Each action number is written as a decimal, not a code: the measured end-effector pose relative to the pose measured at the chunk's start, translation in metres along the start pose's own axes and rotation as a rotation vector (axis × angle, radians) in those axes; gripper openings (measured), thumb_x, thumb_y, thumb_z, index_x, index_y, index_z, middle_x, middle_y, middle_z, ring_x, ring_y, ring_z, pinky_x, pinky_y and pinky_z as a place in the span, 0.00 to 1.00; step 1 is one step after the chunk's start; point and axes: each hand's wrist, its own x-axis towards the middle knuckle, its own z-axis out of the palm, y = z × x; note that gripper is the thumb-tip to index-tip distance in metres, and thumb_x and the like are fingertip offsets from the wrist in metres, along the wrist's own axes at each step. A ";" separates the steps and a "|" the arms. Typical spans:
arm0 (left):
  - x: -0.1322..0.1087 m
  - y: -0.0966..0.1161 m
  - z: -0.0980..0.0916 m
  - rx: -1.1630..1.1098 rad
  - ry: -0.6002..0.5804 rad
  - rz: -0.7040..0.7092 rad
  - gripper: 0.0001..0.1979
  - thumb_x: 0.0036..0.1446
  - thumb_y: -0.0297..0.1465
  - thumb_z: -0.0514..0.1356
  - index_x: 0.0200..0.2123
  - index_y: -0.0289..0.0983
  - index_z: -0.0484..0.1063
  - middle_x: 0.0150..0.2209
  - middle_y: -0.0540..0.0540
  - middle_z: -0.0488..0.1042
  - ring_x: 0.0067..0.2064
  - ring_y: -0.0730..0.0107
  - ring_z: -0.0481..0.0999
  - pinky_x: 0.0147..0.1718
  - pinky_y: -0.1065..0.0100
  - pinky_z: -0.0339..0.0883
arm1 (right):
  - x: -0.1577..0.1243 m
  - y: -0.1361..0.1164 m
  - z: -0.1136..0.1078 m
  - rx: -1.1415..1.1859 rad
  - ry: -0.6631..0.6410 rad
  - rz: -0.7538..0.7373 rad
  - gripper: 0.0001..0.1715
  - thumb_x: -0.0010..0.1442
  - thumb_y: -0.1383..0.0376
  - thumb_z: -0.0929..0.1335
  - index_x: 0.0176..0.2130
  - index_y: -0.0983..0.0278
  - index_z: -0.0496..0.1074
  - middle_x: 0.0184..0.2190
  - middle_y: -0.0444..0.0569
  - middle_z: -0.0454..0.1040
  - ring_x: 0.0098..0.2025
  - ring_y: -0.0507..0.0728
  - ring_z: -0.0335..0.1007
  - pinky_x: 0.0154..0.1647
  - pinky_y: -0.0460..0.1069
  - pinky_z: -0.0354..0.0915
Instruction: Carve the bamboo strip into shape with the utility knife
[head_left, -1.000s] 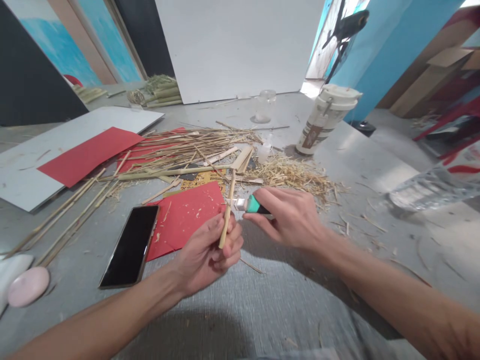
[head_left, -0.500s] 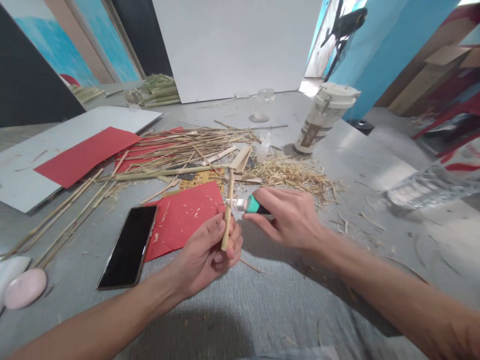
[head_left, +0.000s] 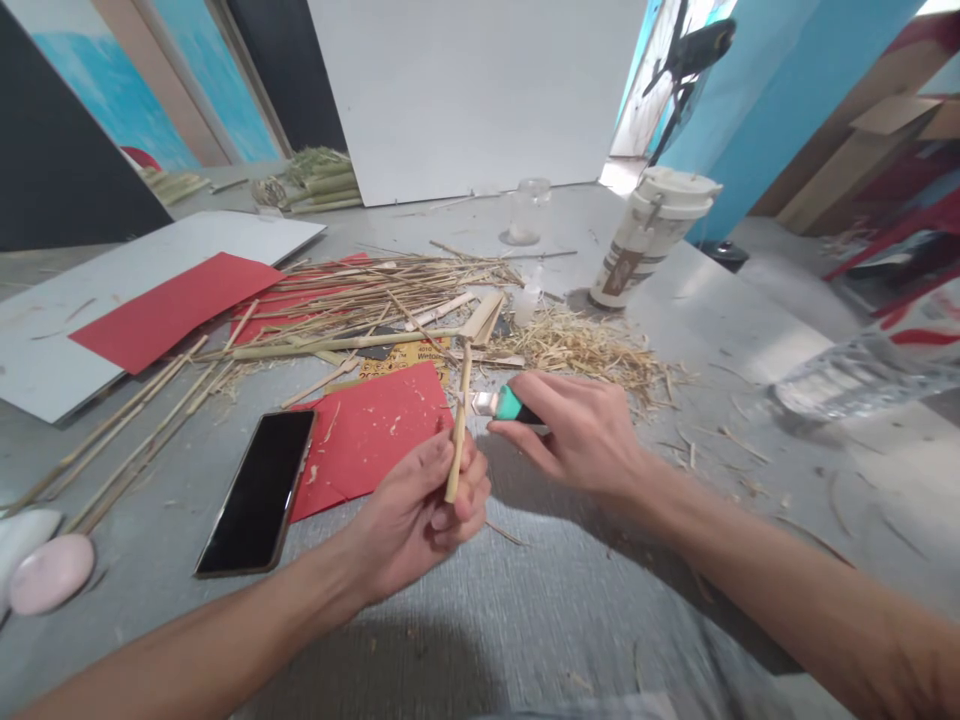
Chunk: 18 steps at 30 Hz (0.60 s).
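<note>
My left hand (head_left: 424, 510) is closed around the lower end of a thin straw stalk (head_left: 459, 415) that points up and away from me. My right hand (head_left: 574, 435) grips a utility knife with a teal handle (head_left: 504, 404). Its blade lies against the stalk just above my left fingers. Both hands hover over the grey table (head_left: 525, 620), beside a red paper sheet (head_left: 360, 435).
A black phone (head_left: 259, 490) lies left of the red sheet. A heap of straw stalks and shavings (head_left: 420, 300) spreads behind my hands. A lidded cup (head_left: 649, 240), a small glass jar (head_left: 527, 212), a plastic bottle (head_left: 862, 375), a white board with red paper (head_left: 150, 300) and a pink object (head_left: 49, 572) stand around.
Both hands have barely shifted; the stalk and knife sit slightly to the right, the blade still against the stalk.
</note>
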 end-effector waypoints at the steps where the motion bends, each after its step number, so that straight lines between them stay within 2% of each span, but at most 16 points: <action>1: 0.000 0.000 0.000 -0.020 -0.029 -0.016 0.14 0.67 0.36 0.71 0.34 0.35 0.73 0.24 0.54 0.68 0.21 0.80 0.49 0.20 0.79 0.54 | 0.000 0.000 0.000 0.002 0.002 0.002 0.26 0.77 0.46 0.65 0.33 0.60 0.66 0.26 0.42 0.70 0.26 0.52 0.63 0.28 0.49 0.50; 7: -0.001 -0.001 0.002 0.028 0.018 0.022 0.14 0.67 0.37 0.71 0.34 0.35 0.73 0.25 0.52 0.71 0.22 0.80 0.50 0.22 0.79 0.57 | 0.000 0.001 0.000 -0.013 -0.012 -0.002 0.27 0.77 0.45 0.64 0.33 0.60 0.66 0.25 0.43 0.70 0.26 0.52 0.63 0.27 0.49 0.49; 18: 0.001 0.000 0.001 0.032 0.011 0.008 0.15 0.67 0.37 0.71 0.33 0.35 0.73 0.25 0.53 0.71 0.22 0.80 0.50 0.22 0.79 0.58 | -0.001 -0.001 0.001 -0.003 -0.004 -0.011 0.27 0.77 0.46 0.64 0.33 0.60 0.66 0.26 0.43 0.70 0.26 0.52 0.64 0.28 0.49 0.49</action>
